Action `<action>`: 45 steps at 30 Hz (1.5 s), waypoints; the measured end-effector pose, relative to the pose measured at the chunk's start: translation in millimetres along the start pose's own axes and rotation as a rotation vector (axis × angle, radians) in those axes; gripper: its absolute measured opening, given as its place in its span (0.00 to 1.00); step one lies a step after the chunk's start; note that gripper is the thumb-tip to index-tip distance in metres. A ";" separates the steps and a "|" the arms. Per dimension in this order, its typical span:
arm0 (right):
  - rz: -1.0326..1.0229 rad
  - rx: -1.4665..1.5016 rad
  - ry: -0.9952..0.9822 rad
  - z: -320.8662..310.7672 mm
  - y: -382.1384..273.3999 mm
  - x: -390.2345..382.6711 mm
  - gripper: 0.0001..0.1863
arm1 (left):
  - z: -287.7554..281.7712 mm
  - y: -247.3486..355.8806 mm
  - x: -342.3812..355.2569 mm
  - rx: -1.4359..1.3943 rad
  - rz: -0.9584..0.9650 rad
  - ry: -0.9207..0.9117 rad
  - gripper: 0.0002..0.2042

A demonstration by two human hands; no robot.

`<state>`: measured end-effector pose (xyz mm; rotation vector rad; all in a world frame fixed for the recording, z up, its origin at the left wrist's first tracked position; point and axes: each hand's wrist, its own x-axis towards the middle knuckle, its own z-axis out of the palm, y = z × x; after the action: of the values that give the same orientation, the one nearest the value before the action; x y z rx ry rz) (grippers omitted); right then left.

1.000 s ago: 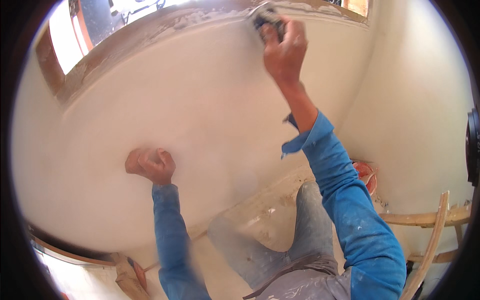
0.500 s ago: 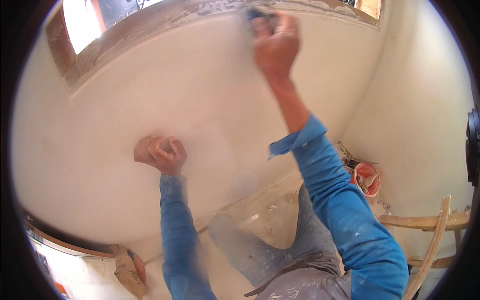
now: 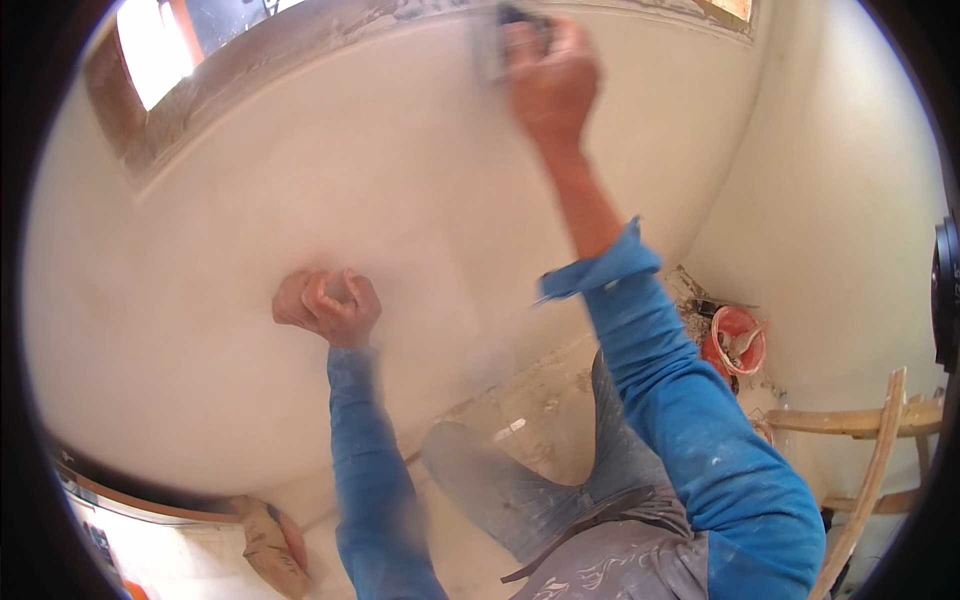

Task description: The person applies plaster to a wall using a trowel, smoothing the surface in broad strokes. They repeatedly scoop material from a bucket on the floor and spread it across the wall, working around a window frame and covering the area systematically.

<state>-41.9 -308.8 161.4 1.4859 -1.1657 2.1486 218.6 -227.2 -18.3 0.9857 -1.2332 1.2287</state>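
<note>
My right hand [image 3: 552, 75] is raised high against the smooth, pale plastered wall [image 3: 230, 230], just under the window ledge. Its fingers are wrapped round a flat hand tool [image 3: 511, 14] with a dark grip and a thin grey plate. Blur and the hand hide the tool's exact kind. Lower and to the left, my left hand [image 3: 328, 304] is curled into a loose fist close to the wall, with nothing visible in it. Whether it touches the wall I cannot tell.
A window frame [image 3: 120, 110] with rough ledge runs along the top. At right, a red bucket [image 3: 710, 352] holding a tool stands in the wall corner, above a wooden trestle [image 3: 875, 470]. A brown paper bag [image 3: 272, 555] lies lower left, near a dark curved edge.
The view has shifted slightly. My right hand keeps its grip on the flat tool, which sits slightly further left in view. My left fist stays almost where it was.
</note>
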 end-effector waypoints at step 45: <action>-0.305 -0.280 -0.266 -184.5 340.4 204.8 0.13 | 4.1 -0.2 -10.6 0.272 0.043 -0.064 0.12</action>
<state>-462.7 -430.1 159.1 1.7229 -1.1751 1.5569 219.0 -232.7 -28.3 1.2085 -1.1607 1.4352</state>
